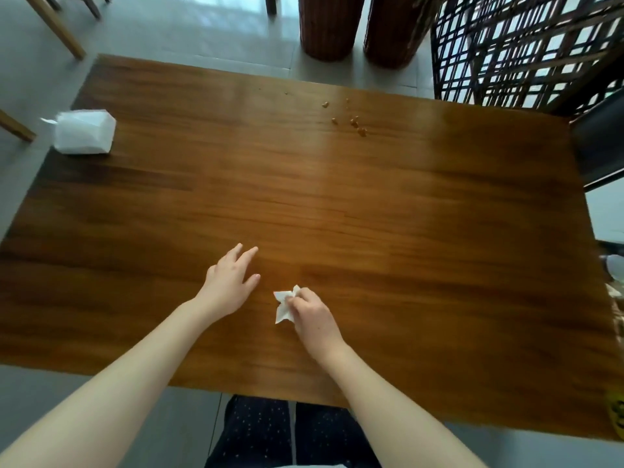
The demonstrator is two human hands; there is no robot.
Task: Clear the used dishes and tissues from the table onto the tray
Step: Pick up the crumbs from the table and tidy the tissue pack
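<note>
Lying crumpled in the person's right hand (312, 319), a small white tissue (284, 306) is down low at the wooden table (422, 231). It is near the front edge, a little right of the middle. The fingers of that hand are curled and pinch the tissue at its top, and white corners poke out to the left. It is hard to tell if the tissue touches the wood.

The left hand (229, 285) is just beside the tissue, on its left. Its fingers are straight and spread a bit, pointing away from the person, and it holds nothing.

Far off at the back right of the table lie some little brown crumbs (354, 122). At the back left corner sits a white tissue pack (84, 131), well apart from both hands.

Past the table stand two tall brown woven tubs (326, 25) on the grey floor, and a dark criss-cross screen (523, 49) is on the right.
</note>
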